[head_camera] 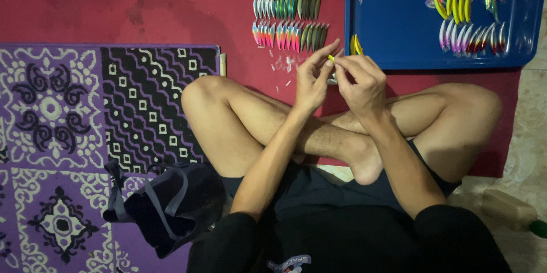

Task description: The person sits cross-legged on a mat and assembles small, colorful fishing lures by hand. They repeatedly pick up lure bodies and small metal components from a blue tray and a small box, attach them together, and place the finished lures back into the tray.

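Note:
I sit cross-legged on a red carpet (142, 5). My left hand (312, 79) and my right hand (360, 82) meet above my knees and pinch one small yellow-green fishing lure (331, 57) between their fingertips. Most of the lure is hidden by my fingers. Just beyond my hands, three rows of colourful fishing lures (288, 8) lie side by side on the carpet. Two yellow lures (356, 45) rest at the near edge of a blue tray (399, 28).
The blue tray at the top right holds several pink, yellow and silver lures (464, 19). Small white scraps (283, 65) litter the carpet near my left hand. A purple patterned rug (74, 136) lies left, with a dark bag (168, 204) on it.

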